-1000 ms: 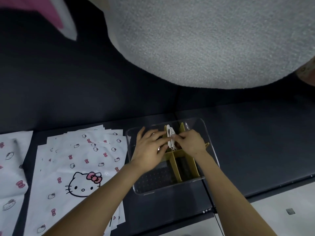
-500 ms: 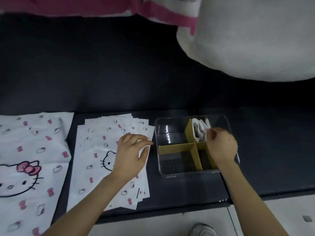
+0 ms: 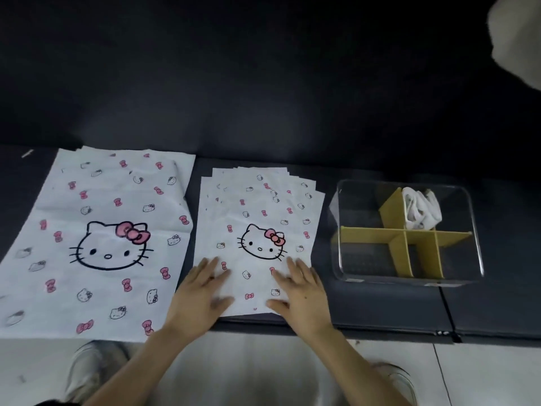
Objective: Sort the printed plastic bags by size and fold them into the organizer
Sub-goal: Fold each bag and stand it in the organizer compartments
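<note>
Both flat, fingers straight, gripping nothing: left hand point(image 3: 199, 291) and right hand point(image 3: 298, 291) press the near edge of the small-bag stack point(image 3: 260, 212), beside the organizer point(image 3: 351, 200). Risk: the fanned, slick bags may cling, so several lift together or slide off the edge.

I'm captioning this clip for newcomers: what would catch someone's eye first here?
A large cat-face bag lies flat at the left, a stack of smaller bags beside it. The left hand and right hand lie flat on that stack's near end. At the right, a clear organizer with yellow dividers holds one folded bag.
</note>
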A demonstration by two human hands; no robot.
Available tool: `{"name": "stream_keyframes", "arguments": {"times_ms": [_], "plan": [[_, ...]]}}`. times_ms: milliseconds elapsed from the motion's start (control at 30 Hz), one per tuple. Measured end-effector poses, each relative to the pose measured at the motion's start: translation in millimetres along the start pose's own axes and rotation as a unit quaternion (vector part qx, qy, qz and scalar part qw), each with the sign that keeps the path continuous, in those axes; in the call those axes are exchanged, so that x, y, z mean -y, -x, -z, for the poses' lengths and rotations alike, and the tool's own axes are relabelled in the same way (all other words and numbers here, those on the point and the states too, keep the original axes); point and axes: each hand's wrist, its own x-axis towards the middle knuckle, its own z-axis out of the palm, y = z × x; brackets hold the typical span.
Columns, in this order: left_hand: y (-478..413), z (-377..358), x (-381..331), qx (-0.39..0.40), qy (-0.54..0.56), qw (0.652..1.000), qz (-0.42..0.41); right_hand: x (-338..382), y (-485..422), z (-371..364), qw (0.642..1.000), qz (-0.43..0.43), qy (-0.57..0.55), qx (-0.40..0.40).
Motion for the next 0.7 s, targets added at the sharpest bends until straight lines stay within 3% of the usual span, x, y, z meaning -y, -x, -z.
{"name": "stream_keyframes", "arguments": {"times_ms": [133, 233, 300, 367, 467, 600, 700], "plan": [[11.6, 2.9, 9.8, 0.0, 0.028, 0.999, -0.024, 2.8, 7.9, -0.6, 0.999, -0.004, -0.019, -0.04], [17.1, 13.0, 13.6, -0.041, 0.098, 0.992, -0.066, 5.6, 16.1, 4.6, 0.986, -0.021, -0.148, -0.077], [19.4, 27.5, 13.6, -0.059, 0.174, 0.979, -0.084, 5.9, 18.4, 22.4, 0.944, -0.063, -0.323, -0.021], [23.2, 45.8, 10.1, -0.009, 0.306, 0.952, -0.01, 1.2, 17.5, 40.3, 0.876, -0.12, -0.463, 0.063], [22.3, 54.6, 10.7, 0.048, 0.46, 0.882, 0.094, -10.9, 13.5, 49.9, 0.818, -0.174, -0.533, 0.125], [12.0, 37.7, -1.3, -0.013, 0.379, 0.905, 0.194, -5.6, -2.7, 50.7, 0.799, -0.227, -0.542, 0.125], [1.4, 29.4, -12.9, -0.092, 0.295, 0.92, 0.242, -6.8, -6.7, 50.2, 0.763, -0.267, -0.578, 0.112]]}}
